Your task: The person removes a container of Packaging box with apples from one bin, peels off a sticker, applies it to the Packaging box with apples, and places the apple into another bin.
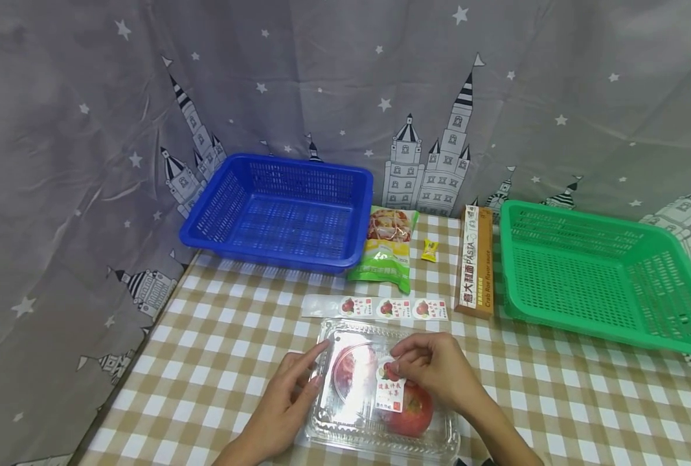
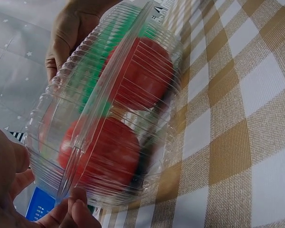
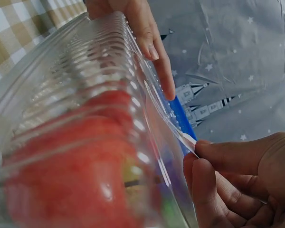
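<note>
A clear plastic clamshell box (image 1: pixel 374 443) lies closed on the table with red apples (image 1: pixel 412 417) inside. My left hand (image 1: pixel 283 398) rests against its left side, with the index finger and thumb extended along the lid's edge. Above the lid, my right hand (image 1: pixel 438 369) pinches the upper end of a white label sticker (image 1: pixel 390 396) between thumb and fingertips. Printed on the sticker are a red fruit and red characters; its lower part overlaps the lid in the head view. From the right wrist, the thin edge of the sticker (image 3: pixel 189 142) shows at the fingertips, close over the lid.
Behind the box lies a strip of similar stickers (image 1: pixel 393 308). Farther back are a blue basket (image 1: pixel 275 259), a green and yellow food packet (image 1: pixel 388 252), a small yellow wrapped piece (image 1: pixel 429 250) and a pasta box (image 1: pixel 475 262). A green basket (image 1: pixel 590 330) stands at the right.
</note>
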A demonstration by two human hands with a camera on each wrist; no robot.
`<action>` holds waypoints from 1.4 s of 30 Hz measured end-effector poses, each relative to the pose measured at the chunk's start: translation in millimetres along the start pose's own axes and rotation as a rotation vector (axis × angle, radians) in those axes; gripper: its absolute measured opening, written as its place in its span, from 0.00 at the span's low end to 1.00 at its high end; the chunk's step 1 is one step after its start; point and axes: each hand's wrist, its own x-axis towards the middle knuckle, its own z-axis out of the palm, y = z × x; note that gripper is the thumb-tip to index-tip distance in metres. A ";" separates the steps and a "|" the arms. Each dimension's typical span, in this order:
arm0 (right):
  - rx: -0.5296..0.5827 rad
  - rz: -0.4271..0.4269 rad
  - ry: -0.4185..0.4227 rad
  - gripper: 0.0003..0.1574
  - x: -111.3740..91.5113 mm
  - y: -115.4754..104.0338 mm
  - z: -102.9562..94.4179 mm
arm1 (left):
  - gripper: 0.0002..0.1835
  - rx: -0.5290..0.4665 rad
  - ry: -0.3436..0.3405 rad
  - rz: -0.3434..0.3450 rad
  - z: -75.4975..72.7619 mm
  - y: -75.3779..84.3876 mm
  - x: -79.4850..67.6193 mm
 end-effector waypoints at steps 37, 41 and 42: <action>-0.339 -0.213 0.137 0.08 -1.5 2.6 19.5 | 0.27 -0.011 0.010 -0.028 1.1 0.8 0.8; -0.371 -0.248 0.151 0.10 -1.3 3.4 21.7 | 0.26 -0.006 0.013 -0.027 1.3 1.1 0.9; -0.376 -0.254 0.154 0.10 -1.2 3.5 22.1 | 0.26 -0.005 0.015 -0.025 1.3 1.1 0.8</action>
